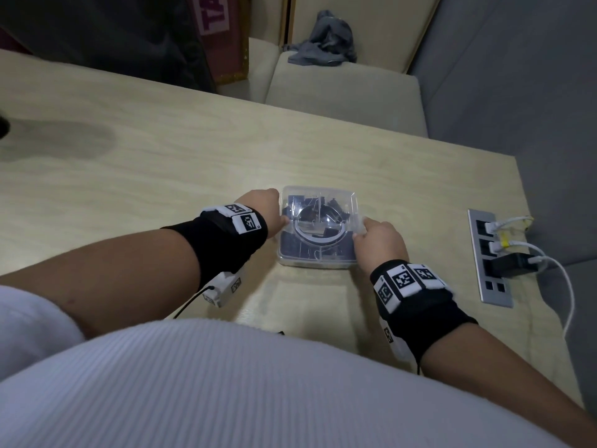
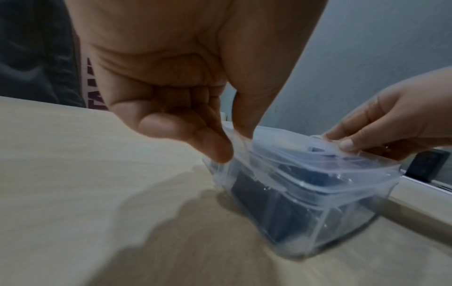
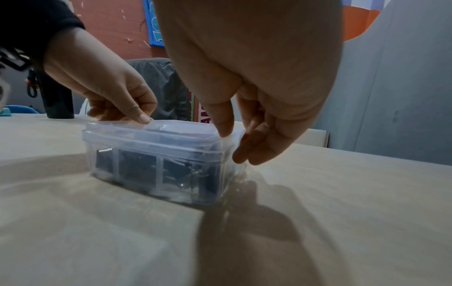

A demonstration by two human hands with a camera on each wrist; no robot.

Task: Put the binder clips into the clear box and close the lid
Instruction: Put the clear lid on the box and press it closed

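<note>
- White ribbed shirt (image 1: 193, 383) fills the bottom of the head view; both forearms reach out from it over a pale table (image 1: 129, 163)
- Left hand (image 1: 258, 208) at the box's left end; thumb on the lid rim, fingers (image 2: 215, 147) curled down against the end wall, so it pinches that end
- Box (image 1: 318, 263), one, clear plastic, sits on the table between the hands, near the front edge
- Lid (image 3: 156, 133), one, clear, lying on the box; seated along the long side in the right wrist view, but whether both ends have snapped down I cannot tell
- Clips (image 3: 137, 164), dark, all inside the box; none seen loose on the table; jumbled behind the walls, so no count possible
- Right hand (image 1: 379, 242) at the right end; thumb tip pressing on the lid corner, fingers (image 3: 247, 152) hanging loosely curved beside the end wall, contact with the wall uncertain
- Power strip (image 1: 489, 260), one, sunk in the table at far right, cables plugged in
- Handling, judged: box light and stiff, thin walls likely to flex and slide on the smooth top; lid slick, needs firm downward press at the rim ends while the other hand steadies
- Best hold: the short ends, thumb above, fingers below the rim
- Task looks nearly finished
</note>
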